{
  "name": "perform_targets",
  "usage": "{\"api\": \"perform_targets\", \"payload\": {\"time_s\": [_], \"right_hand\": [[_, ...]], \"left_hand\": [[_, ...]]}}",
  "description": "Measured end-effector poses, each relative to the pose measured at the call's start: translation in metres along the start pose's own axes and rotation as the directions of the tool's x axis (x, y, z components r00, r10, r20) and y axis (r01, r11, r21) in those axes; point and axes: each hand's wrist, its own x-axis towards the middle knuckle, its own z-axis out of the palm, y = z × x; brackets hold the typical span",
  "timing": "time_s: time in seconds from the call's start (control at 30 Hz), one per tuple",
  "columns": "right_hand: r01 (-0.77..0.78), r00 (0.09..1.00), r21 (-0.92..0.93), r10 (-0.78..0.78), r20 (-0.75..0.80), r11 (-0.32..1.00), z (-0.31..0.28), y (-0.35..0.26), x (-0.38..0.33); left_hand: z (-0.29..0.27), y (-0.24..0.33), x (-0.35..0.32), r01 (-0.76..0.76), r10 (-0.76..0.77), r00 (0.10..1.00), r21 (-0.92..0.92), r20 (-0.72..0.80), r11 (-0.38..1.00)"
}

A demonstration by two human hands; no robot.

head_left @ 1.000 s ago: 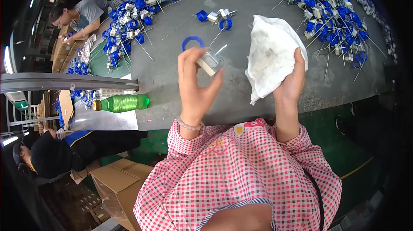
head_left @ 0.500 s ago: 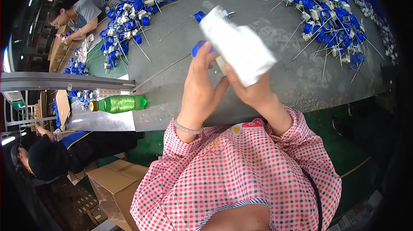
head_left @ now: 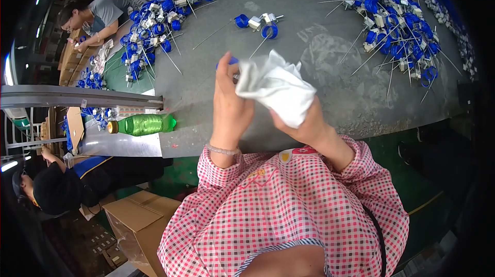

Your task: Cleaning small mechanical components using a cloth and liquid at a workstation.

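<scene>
My right hand (head_left: 308,124) is closed on a crumpled white cloth (head_left: 282,89), held above the near part of the grey table. My left hand (head_left: 232,104) is raised at the cloth's left edge. A bit of blue coil (head_left: 233,61) shows at its fingers, which curl around it; the cloth hides the thumb side and the rest of that part. Just beyond the hands lie two loose parts, each with a white block and a thin rod: one has a blue coil (head_left: 241,21), the other a blue coil (head_left: 269,31) nearer the cloth.
Heaps of similar blue-coiled parts lie at the back left (head_left: 157,29) and the right (head_left: 394,24), thin rods sticking out. A green bottle (head_left: 147,124) lies on its side at left, below a metal rail (head_left: 77,97). Two people are at left; a cardboard box (head_left: 139,217) stands below.
The cloth has bunched up and shifted down, uncovering the second loose part on the table. My left hand has moved slightly left. The long rod that ran left from it no longer shows.
</scene>
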Motion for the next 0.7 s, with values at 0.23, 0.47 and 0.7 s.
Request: {"api": "perform_targets", "payload": {"time_s": [0.23,0.47,0.7], "right_hand": [[-0.336,0.552,0.679,0.721,-0.419,0.652,-0.034,0.003,0.014],[-0.29,0.676,0.408,0.487,-0.553,0.865,-0.034,0.001,0.04],[-0.116,0.911,0.154,0.167,-0.378,0.981,0.005,-0.002,0.044]], "left_hand": [[-0.007,0.001,0.005,-0.151,0.152,0.988,-0.037,0.013,0.988],[0.001,0.011,0.002,-0.157,0.159,0.987,-0.122,0.01,0.98],[0.004,0.021,0.003,-0.132,0.126,0.991,-0.192,-0.045,0.973]]}}
